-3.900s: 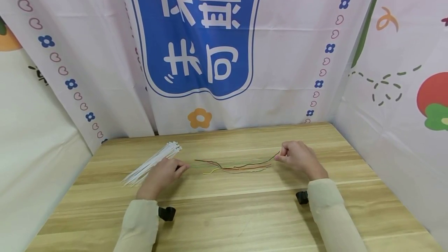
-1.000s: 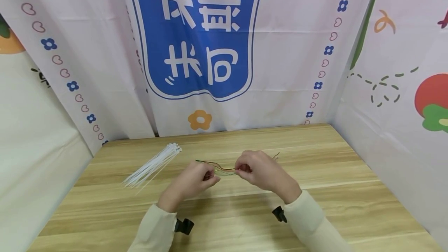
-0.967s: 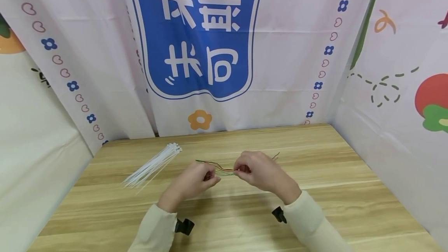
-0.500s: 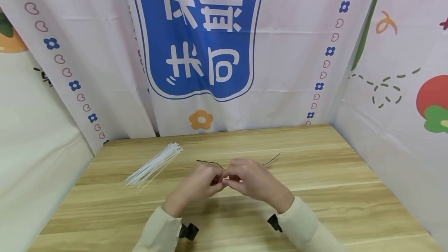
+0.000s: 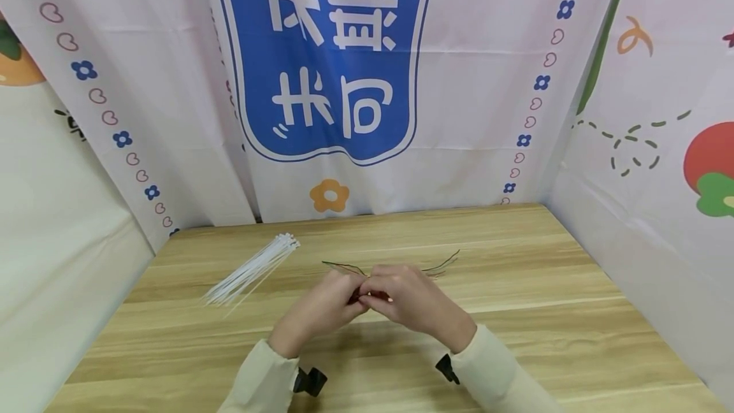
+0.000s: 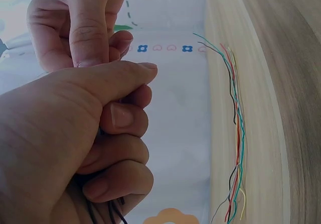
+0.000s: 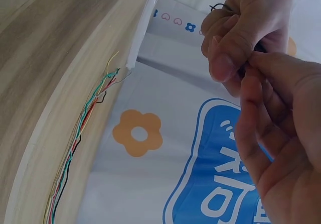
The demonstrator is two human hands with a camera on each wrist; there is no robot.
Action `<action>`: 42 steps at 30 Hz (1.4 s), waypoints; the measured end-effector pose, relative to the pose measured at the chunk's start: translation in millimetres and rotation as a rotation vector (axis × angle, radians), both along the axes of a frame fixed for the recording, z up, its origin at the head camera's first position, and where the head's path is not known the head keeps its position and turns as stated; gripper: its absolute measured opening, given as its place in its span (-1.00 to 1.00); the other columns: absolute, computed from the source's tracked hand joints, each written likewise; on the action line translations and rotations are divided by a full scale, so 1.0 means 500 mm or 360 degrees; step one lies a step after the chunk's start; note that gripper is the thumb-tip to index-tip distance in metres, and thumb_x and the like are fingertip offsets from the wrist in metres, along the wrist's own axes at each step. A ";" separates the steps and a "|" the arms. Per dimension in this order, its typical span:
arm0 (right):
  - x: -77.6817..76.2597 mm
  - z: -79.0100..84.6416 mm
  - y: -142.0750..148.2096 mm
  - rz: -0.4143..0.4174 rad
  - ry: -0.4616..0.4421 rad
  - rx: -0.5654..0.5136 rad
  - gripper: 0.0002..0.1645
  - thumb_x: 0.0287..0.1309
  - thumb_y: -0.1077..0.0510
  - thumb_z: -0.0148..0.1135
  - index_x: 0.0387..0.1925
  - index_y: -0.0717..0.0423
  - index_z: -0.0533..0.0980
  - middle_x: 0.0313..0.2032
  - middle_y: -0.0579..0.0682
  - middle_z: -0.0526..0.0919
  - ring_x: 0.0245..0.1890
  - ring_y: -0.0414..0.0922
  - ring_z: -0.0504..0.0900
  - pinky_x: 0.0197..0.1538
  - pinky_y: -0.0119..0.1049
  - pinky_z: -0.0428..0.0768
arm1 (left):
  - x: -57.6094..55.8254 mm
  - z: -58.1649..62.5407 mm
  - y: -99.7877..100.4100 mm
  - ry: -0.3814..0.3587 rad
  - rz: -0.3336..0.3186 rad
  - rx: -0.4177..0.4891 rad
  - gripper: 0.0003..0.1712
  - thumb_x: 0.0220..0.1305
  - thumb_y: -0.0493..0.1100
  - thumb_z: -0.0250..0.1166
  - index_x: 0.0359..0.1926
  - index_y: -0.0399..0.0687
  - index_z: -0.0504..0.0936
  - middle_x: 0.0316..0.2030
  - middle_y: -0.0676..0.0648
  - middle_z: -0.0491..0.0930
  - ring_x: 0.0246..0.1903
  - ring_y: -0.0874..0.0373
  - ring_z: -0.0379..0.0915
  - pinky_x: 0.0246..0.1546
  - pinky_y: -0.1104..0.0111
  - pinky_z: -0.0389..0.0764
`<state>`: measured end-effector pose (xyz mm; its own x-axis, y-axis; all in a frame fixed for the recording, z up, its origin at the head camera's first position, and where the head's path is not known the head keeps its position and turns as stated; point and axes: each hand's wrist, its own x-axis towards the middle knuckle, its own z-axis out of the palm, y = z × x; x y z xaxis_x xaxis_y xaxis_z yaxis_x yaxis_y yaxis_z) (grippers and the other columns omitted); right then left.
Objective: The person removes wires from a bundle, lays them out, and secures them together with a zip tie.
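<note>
My left hand (image 5: 327,304) and right hand (image 5: 410,298) meet fingertip to fingertip above the middle of the table. Dark wire ends (image 6: 119,213) hang from under the curled fingers of my left hand in the left wrist view, and a black wire end (image 7: 220,6) pokes out past that hand in the right wrist view. At the left fingertips my right thumb and index finger pinch a dark strand, mostly covered by skin. Behind the hands lies a loose bundle of thin coloured wires (image 6: 238,128), green, red, black and yellow; its middle is hidden in the head view.
White cable ties (image 5: 252,273) lie in a slanting pile at the left of the wooden table (image 5: 550,349). Printed cloth (image 5: 476,113) hangs behind the table and along both sides. A small black camera (image 5: 309,381) is strapped at my left wrist.
From wide apart at the wires' two ends, both hands have come inward and now touch. Over the last half second the right hand has edged slightly left; the cable ties have stayed put.
</note>
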<state>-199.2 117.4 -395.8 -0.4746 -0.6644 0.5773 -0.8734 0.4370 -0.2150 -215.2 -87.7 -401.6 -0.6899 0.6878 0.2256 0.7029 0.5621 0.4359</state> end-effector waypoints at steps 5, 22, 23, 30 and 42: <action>-0.005 0.001 0.008 0.0008 -0.0149 -0.0013 -0.89 0.29 0.26 0.44 -0.33 0.00 0.68 -0.41 -0.18 0.65 -0.45 -0.38 0.51 -0.35 -0.65 0.47 | 0.000 0.001 0.004 -0.0034 -0.0057 -0.0020 -0.72 0.47 -0.27 0.27 -0.43 0.06 0.50 -0.55 0.19 0.33 -0.56 0.45 0.15 -0.51 0.55 0.25; -0.030 0.011 0.049 -0.0059 -0.0465 -0.0026 -0.81 0.15 0.31 0.38 -0.43 -0.04 0.58 -0.51 -0.18 0.53 -0.51 -0.36 0.43 -0.41 -0.50 0.47 | -0.002 -0.004 0.002 -0.0176 -0.0204 -0.0019 -0.69 0.71 -0.13 -0.01 -0.22 -0.09 0.58 -0.45 -0.04 0.59 -0.53 0.44 0.19 -0.39 0.52 0.42; -0.031 0.012 0.051 -0.0059 -0.0470 -0.0028 -0.80 0.13 0.33 0.36 -0.44 -0.05 0.58 -0.52 -0.18 0.52 -0.51 -0.36 0.43 -0.41 -0.50 0.47 | -0.002 -0.003 0.002 -0.0176 -0.0198 -0.0022 -0.67 0.71 -0.13 -0.02 -0.25 -0.07 0.57 -0.47 -0.01 0.55 -0.53 0.43 0.18 -0.39 0.51 0.42; -0.029 0.017 0.049 -0.0081 -0.0574 -0.0042 -0.87 0.27 0.27 0.37 -0.37 -0.02 0.63 -0.49 -0.20 0.58 -0.50 -0.41 0.46 -0.39 -0.47 0.55 | 0.003 0.005 -0.004 -0.0211 -0.0160 -0.0013 -0.61 0.73 -0.17 -0.10 -0.32 -0.04 0.52 -0.54 0.16 0.32 -0.56 0.42 0.13 -0.44 0.50 0.38; -0.039 -0.005 0.043 -0.0059 -0.0711 -0.0135 -0.84 0.41 0.22 0.26 -0.32 -0.06 0.64 -0.44 -0.21 0.59 -0.48 -0.37 0.48 -0.39 -0.44 0.54 | 0.000 0.008 -0.010 -0.0274 -0.0150 0.0056 -0.59 0.74 -0.14 -0.12 -0.29 -0.08 0.54 -0.55 0.15 0.29 -0.58 0.42 0.11 -0.43 0.49 0.37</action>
